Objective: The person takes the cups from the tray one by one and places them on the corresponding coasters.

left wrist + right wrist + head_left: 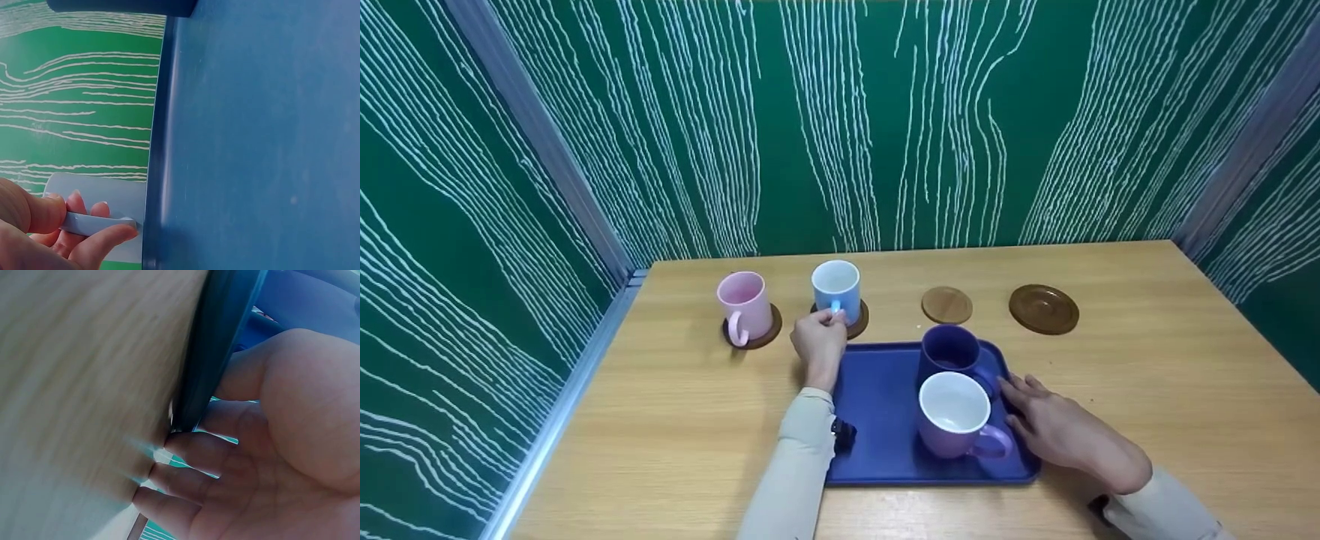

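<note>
My left hand (819,346) pinches the handle (93,224) of a light blue mug (849,301), with the fingers curled through it in the left wrist view. This mug stands upright over a dark round coaster (859,321), just beyond the far left corner of a blue tray (877,397). At the tray's right edge is my right hand (1069,429), its fingers extended and thumb by the rim. On the right half of the tray, a lilac mug (939,435) with a white inside stands in front of a dark blue mug (937,364), partly covering it.
To the left, a pink mug (748,309) rests on another dark coaster (769,336). Farther right on the wooden table (675,420) lie a light wooden coaster (947,304) and a brown round coaster (1043,309). Green walls (915,150) with white lines enclose the table.
</note>
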The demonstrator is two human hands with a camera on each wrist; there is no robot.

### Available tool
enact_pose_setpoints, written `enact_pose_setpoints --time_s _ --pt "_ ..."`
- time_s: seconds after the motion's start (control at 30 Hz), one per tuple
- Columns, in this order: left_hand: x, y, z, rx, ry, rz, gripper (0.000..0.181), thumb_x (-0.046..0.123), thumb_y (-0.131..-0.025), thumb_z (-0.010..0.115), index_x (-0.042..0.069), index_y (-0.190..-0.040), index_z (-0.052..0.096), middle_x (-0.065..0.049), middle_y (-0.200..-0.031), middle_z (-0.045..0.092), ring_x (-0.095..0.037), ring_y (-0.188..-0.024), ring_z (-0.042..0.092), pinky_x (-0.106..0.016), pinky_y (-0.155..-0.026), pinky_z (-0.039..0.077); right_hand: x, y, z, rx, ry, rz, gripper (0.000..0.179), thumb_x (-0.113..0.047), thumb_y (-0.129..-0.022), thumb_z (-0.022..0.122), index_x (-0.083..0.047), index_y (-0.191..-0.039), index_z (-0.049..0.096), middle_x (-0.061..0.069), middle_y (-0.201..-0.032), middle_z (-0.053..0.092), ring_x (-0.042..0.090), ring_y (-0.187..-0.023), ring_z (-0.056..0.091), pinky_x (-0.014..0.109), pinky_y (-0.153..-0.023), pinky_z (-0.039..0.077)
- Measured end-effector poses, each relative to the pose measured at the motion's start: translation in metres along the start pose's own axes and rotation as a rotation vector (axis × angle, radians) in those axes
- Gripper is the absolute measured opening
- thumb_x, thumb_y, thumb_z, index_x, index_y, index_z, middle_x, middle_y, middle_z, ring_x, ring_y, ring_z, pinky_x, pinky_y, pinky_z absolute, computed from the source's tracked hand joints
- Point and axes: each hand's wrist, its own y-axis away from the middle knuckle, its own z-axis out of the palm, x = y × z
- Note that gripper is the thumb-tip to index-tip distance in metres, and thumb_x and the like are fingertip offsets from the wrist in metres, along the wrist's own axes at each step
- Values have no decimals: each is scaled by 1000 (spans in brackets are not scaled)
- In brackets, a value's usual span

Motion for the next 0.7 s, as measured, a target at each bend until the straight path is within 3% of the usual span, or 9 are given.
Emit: enact_pose_setpoints --time_s 0.37,0.7 --pt "1 0 -1 -14 -3 12 6 14 -88 79 12 -87 85 0 -77 76 -20 -77 66 -39 -74 55 -1 -1 -1 -17 3 17 56 -19 -101 63 5 -150 49 32 -155 42 58 -140 41 72 -106 40" --pt "-2 1 -1 -19 -6 43 7 14 -86 78 13 -83 83 3 -74 74 -23 -78 68 -41 -76 54 -2 1 2 28 25 -34 54 -16 -100 65 9 -146 52 34 -152 46 59 -135 46 69 -103 44"
